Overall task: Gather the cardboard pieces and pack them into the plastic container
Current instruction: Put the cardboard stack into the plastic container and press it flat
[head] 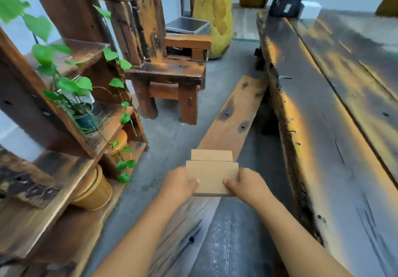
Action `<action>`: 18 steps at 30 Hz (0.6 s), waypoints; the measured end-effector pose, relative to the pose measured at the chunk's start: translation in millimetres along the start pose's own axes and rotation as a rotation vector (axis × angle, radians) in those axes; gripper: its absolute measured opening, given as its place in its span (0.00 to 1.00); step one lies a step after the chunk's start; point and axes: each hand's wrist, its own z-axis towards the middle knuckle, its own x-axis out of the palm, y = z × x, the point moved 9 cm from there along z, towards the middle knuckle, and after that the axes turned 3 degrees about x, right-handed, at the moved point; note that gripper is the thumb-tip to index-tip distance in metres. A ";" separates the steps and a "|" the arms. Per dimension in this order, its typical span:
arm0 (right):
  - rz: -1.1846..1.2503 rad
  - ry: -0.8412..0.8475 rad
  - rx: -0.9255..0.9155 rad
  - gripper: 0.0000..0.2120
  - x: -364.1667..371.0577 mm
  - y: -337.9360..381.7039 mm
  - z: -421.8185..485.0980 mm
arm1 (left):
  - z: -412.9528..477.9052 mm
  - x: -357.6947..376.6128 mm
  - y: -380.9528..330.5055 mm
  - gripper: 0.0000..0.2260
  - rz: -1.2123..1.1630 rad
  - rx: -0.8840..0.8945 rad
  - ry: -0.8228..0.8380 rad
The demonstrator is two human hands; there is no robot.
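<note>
A person's left hand (179, 183) and right hand (247, 185) clasp a stack of cardboard pieces (212, 175) from either side, thumbs on top. It appears to hover above a wooden bench (234, 113).

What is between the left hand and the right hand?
In the head view, stacked cardboard pieces sit between the left hand and right hand, gripped from both sides.

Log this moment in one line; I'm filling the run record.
stage: carrying | left hand: gripping cardboard stack | right hand: gripping same stack | container: not visible
</note>
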 end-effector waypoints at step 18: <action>0.361 -0.233 0.626 0.21 -134.6 -357.2 -63.8 | -9.3 251.5 -323.8 0.10 0.283 0.537 0.455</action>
